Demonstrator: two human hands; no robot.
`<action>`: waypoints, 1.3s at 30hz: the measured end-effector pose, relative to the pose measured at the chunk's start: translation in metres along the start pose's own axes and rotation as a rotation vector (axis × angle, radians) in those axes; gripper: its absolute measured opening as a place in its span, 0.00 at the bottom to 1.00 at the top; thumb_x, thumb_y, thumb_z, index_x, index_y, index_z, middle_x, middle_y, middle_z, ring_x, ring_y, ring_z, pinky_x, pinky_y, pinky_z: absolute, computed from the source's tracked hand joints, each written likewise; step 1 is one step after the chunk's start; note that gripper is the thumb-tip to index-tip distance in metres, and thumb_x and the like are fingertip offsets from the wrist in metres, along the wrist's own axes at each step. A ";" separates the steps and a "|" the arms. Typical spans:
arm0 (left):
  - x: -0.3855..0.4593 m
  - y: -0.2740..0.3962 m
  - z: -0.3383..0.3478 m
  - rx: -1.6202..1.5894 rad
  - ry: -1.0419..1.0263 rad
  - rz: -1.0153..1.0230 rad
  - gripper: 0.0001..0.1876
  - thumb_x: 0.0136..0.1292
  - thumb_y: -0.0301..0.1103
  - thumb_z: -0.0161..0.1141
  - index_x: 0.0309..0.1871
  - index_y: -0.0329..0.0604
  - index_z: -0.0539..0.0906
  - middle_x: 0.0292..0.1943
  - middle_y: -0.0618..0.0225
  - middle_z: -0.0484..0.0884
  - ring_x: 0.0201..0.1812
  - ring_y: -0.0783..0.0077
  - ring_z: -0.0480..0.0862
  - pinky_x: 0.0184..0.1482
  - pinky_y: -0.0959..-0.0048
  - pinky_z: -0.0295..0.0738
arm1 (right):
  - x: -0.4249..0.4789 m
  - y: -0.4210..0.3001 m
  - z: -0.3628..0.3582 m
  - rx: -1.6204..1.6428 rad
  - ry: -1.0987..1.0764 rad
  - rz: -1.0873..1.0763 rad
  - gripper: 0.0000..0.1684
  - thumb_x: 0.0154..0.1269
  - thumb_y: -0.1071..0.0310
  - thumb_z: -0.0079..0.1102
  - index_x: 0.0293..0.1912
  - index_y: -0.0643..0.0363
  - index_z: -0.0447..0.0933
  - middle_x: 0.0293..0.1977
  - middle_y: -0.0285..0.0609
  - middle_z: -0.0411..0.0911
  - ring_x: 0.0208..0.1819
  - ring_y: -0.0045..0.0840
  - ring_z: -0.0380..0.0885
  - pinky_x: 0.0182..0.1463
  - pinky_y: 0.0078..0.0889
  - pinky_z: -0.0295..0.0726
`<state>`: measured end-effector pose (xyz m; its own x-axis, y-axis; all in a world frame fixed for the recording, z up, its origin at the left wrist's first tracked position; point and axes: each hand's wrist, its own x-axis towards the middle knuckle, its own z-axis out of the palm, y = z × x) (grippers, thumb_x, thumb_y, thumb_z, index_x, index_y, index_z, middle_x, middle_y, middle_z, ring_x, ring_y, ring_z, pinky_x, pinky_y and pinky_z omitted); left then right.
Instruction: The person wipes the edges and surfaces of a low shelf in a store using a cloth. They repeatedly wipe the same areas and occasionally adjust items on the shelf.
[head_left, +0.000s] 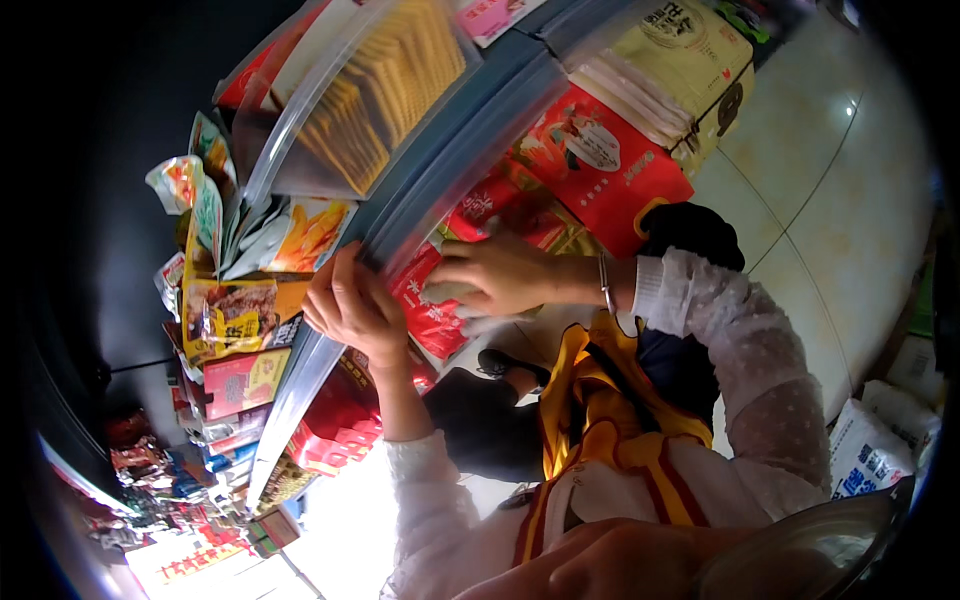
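My left hand (356, 304) is curled over the front edge of a grey shop shelf, at its clear plastic price rail (296, 397). Beside its fingertips stand upright food pouches (311, 232). My right hand (499, 270) holds a bunched grey cloth (480, 319) just below the shelf edge, over red packages (427, 300) with white writing. The cloth is partly hidden under the hand. A red gift box (600, 172) lies close beyond that wrist.
A clear bin of yellow wafer-like food (382, 97) stands on the shelf above. Yellow-cream packages (675, 67) are stacked at upper right, beside the tiled floor (810, 202). White bags (874, 450) lie at far right. More packets (240, 322) line the shelf on the left.
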<state>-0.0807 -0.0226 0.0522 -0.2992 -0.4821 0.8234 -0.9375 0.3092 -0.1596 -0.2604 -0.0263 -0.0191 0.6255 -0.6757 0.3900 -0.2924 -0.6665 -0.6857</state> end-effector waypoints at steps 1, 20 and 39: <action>0.003 0.001 -0.002 -0.024 -0.031 -0.009 0.11 0.64 0.27 0.56 0.48 0.46 0.84 0.41 0.65 0.81 0.41 0.60 0.77 0.46 0.64 0.66 | 0.000 0.003 -0.001 0.091 0.176 -0.017 0.21 0.60 0.67 0.62 0.54 0.53 0.75 0.49 0.40 0.75 0.43 0.35 0.81 0.40 0.37 0.82; 0.063 0.098 0.061 -0.049 0.022 0.198 0.18 0.51 0.49 0.73 0.46 0.59 0.87 0.40 0.78 0.77 0.43 0.71 0.72 0.49 0.71 0.62 | -0.062 0.046 -0.117 0.618 1.289 0.044 0.17 0.69 0.62 0.51 0.52 0.63 0.72 0.41 0.42 0.80 0.37 0.28 0.80 0.42 0.30 0.79; 0.034 0.108 0.068 0.135 0.096 0.101 0.18 0.50 0.52 0.73 0.43 0.63 0.86 0.43 0.81 0.72 0.49 0.72 0.67 0.51 0.68 0.53 | -0.061 0.075 -0.149 0.634 1.494 0.076 0.20 0.69 0.62 0.44 0.54 0.65 0.70 0.49 0.43 0.75 0.51 0.26 0.74 0.59 0.29 0.68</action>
<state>-0.2042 -0.0614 0.0259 -0.3806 -0.3720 0.8466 -0.9209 0.2357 -0.3104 -0.4278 -0.0822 -0.0030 -0.7076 -0.6386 0.3025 0.2774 -0.6447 -0.7123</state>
